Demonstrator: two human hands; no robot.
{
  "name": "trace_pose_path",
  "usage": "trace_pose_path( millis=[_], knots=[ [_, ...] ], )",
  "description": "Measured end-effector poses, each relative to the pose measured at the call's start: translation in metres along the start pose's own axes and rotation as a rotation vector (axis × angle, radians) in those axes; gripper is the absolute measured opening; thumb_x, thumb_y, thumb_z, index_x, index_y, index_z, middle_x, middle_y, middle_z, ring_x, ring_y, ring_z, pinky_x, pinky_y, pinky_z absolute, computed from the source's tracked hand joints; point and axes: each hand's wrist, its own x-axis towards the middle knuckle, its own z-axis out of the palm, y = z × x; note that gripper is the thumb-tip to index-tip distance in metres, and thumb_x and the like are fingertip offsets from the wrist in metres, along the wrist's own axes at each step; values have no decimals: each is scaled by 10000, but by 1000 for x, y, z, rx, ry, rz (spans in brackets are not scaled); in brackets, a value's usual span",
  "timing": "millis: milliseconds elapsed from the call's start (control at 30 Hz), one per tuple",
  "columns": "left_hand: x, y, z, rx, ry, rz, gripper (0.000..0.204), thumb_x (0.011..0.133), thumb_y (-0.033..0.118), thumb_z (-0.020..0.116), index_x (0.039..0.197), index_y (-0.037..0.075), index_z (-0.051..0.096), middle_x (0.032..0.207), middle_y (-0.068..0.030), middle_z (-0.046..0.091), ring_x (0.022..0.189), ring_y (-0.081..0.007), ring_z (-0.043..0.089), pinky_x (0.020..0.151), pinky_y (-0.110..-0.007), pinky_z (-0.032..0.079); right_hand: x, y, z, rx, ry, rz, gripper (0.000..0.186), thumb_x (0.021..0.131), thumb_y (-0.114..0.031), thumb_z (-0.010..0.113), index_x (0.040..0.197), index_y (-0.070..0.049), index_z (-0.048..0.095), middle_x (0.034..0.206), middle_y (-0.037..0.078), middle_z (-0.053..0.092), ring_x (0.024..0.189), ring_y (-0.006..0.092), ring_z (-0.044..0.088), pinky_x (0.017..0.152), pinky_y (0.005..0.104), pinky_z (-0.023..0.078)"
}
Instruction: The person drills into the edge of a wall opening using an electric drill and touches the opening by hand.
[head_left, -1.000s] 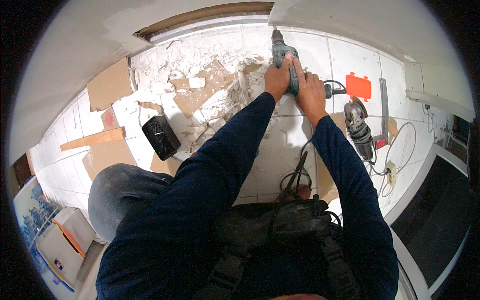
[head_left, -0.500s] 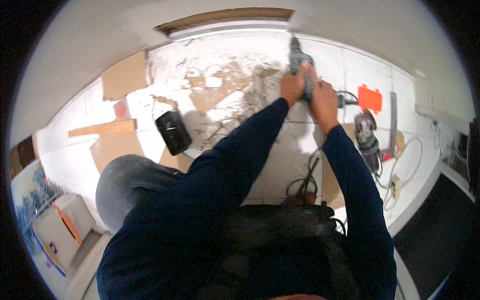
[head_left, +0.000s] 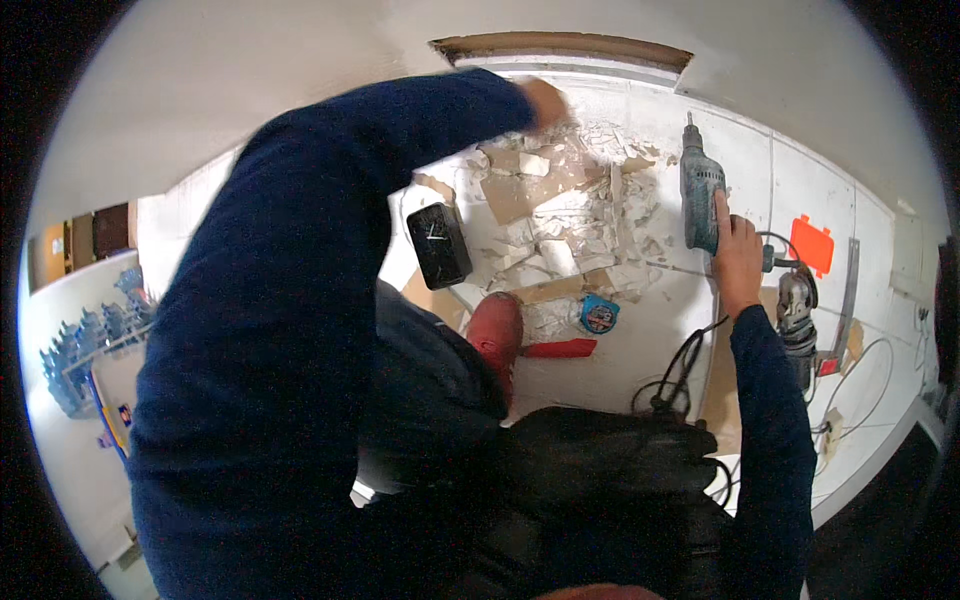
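Note:
My right hand is closed round the rear of a dark green power drill, one finger stretched along its body. The drill's bit points toward the wall. Over by the far wall, my left hand is above the edge of the debris, its fingers smeared by motion. Broken plaster and torn tan board lie scattered on the white floor between the hands and nearer to me. A blue tape measure rests at the near edge of the rubble.
A long slot is cut in the wall ahead. Left of the rubble sits a black rectangular lamp-like box. An angle grinder, an orange plastic piece and a metal square lie at right. My red shoe stands beside a red-handled tool.
My left hand has let go of the drill and swung left toward the wall. My right hand stays on the drill. The view has shifted, bringing the tape measure and red shoe into sight.

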Motion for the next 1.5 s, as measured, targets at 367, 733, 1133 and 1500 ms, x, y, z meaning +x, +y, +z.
trace_pose_path(
  millis=[367,733,1133,1500],
  knots=[
    [-106,-128,38,338,95,-612,222,912,141,501,1032,19,643,845,-175,711,770,-337,713,649,-457,582,-4,-6,16,95,73,37,923,696,116,609,1525,-117,278,1052,167,568,980,336,558,822,428,454],
    [-104,-137,47,318,263,-651,226,941,195,480,948,99,684,806,-147,709,732,-334,705,633,-469,566,-3,-3,22,101,64,43,909,693,112,607,1516,-98,285,1021,163,573,953,337,567,805,437,461],
    [-99,-132,43,218,174,-721,226,911,188,504,958,89,701,849,-160,713,789,-340,707,696,-474,569,-6,-1,25,75,75,11,875,714,59,606,1514,-97,290,981,153,575,894,316,570,762,426,470],
    [-122,-49,81,-268,164,-717,338,907,385,559,1218,287,650,1051,-169,697,973,-365,667,832,-467,538,-6,-12,12,98,82,47,854,737,44,611,1511,-76,271,1010,170,574,931,346,556,813,449,448]
  ],
)
